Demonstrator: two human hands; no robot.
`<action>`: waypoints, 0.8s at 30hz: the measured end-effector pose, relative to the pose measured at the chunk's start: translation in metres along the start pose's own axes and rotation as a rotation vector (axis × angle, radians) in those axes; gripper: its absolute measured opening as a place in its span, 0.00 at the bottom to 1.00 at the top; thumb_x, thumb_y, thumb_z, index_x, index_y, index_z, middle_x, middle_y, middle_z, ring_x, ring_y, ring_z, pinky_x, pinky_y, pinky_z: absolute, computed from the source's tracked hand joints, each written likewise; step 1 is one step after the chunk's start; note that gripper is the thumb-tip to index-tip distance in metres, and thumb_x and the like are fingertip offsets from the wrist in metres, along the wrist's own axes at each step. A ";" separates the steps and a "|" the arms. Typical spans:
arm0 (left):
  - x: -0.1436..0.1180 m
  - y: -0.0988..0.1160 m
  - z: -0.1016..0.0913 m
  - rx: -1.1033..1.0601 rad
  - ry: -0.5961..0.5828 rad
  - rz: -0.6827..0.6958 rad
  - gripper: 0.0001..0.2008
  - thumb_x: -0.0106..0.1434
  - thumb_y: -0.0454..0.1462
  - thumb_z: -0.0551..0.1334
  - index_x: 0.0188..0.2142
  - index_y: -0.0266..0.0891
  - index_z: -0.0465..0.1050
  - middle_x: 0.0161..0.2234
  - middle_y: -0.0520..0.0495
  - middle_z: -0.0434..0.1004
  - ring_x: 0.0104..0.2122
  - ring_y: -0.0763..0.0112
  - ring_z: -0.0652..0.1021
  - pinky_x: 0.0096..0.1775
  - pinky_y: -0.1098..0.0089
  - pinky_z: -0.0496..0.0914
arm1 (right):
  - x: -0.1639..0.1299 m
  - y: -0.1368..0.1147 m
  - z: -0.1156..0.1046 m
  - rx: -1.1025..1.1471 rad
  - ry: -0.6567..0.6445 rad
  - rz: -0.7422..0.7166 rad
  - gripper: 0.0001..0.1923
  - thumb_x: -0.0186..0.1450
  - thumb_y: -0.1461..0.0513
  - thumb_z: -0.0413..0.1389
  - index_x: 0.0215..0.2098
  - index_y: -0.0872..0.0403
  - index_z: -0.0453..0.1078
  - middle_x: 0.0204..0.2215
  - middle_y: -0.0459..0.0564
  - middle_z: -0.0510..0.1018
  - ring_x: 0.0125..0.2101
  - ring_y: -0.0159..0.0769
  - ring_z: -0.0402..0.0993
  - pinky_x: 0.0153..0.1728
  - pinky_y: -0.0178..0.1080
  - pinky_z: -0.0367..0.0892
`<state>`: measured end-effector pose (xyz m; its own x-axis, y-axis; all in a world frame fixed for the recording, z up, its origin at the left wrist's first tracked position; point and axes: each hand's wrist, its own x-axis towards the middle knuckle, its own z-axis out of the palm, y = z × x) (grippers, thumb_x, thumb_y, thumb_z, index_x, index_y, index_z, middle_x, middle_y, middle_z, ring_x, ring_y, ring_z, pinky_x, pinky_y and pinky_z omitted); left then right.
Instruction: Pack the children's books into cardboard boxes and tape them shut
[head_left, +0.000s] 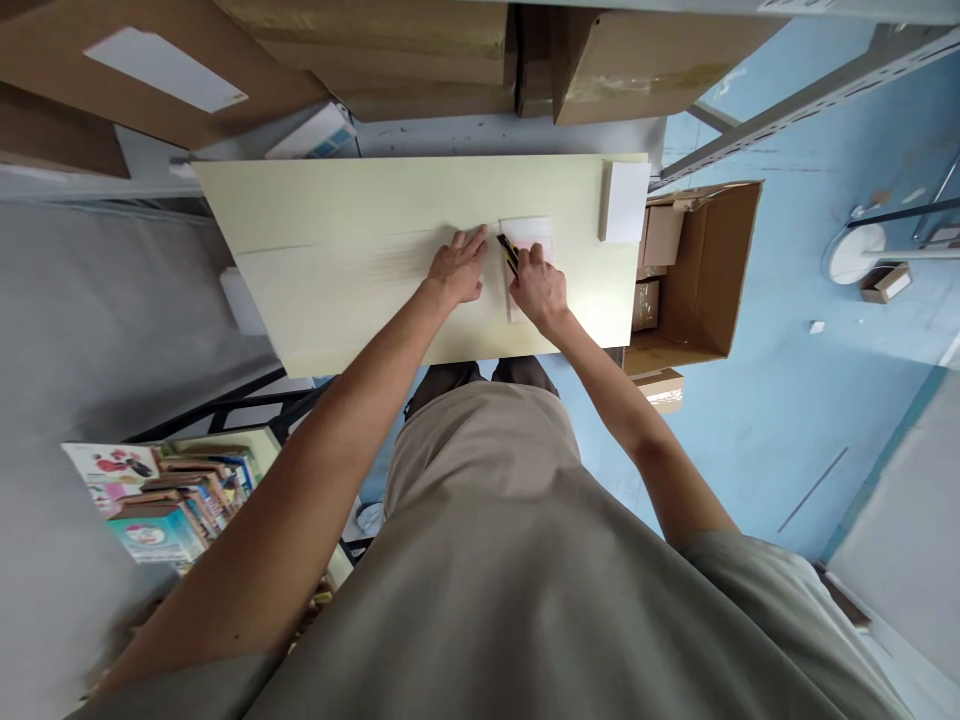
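Observation:
My left hand (459,268) lies on a long, thin white sheet (352,285), fingers stretched out near its right end. The sheet spreads over the left half of the pale yellow tabletop (315,200). My right hand (541,288) is closed around a black and yellow utility knife (508,254), which points up and left toward the sheet's end. I cannot make out whether its blade is out. Beneath the right hand lies a flat white and pale pink piece (526,228), partly hidden by the hand and knife.
A small white box (625,202) sits at the table's right end. Beside that end stands an open cardboard box (712,270) with smaller cartons inside. Large cartons (420,60) line the shelf behind. Lower left, a rack holds books and packages (187,500).

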<state>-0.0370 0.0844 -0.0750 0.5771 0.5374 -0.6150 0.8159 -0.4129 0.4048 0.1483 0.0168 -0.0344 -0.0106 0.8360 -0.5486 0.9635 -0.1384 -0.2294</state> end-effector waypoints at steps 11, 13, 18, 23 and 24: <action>0.002 0.003 -0.004 -0.013 -0.040 -0.024 0.59 0.69 0.56 0.72 0.87 0.41 0.44 0.88 0.35 0.37 0.84 0.27 0.48 0.79 0.37 0.59 | 0.044 0.002 0.015 0.013 0.052 -0.029 0.20 0.84 0.63 0.49 0.70 0.62 0.69 0.69 0.75 0.72 0.52 0.51 0.85 0.53 0.54 0.83; 0.003 0.002 -0.003 -0.023 -0.034 -0.017 0.61 0.69 0.57 0.73 0.87 0.41 0.43 0.88 0.35 0.37 0.84 0.27 0.48 0.79 0.38 0.59 | 0.043 0.002 0.014 -0.006 0.047 -0.010 0.21 0.84 0.65 0.48 0.70 0.61 0.70 0.70 0.75 0.72 0.52 0.51 0.85 0.53 0.53 0.82; 0.006 -0.002 0.000 -0.021 -0.025 -0.002 0.60 0.69 0.58 0.73 0.87 0.40 0.44 0.88 0.36 0.38 0.83 0.27 0.49 0.79 0.39 0.58 | 0.047 0.002 0.012 0.016 0.073 -0.024 0.20 0.84 0.65 0.47 0.69 0.63 0.71 0.68 0.77 0.73 0.51 0.51 0.85 0.53 0.54 0.82; 0.006 -0.002 -0.004 0.003 -0.060 -0.004 0.60 0.69 0.58 0.72 0.87 0.41 0.44 0.89 0.36 0.36 0.83 0.27 0.49 0.79 0.38 0.57 | 0.034 -0.002 0.008 -0.001 0.001 -0.030 0.24 0.86 0.59 0.48 0.72 0.64 0.68 0.70 0.78 0.72 0.53 0.54 0.86 0.54 0.55 0.83; 0.006 -0.001 -0.006 0.008 -0.072 -0.006 0.60 0.69 0.58 0.72 0.87 0.41 0.44 0.89 0.37 0.35 0.83 0.27 0.48 0.79 0.38 0.57 | 0.028 -0.003 0.005 -0.008 -0.016 -0.031 0.24 0.86 0.58 0.48 0.73 0.64 0.67 0.70 0.79 0.72 0.53 0.55 0.86 0.54 0.55 0.83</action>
<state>-0.0347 0.0923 -0.0749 0.5679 0.4858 -0.6644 0.8188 -0.4162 0.3954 0.1436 0.0379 -0.0534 -0.0449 0.8313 -0.5540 0.9647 -0.1079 -0.2401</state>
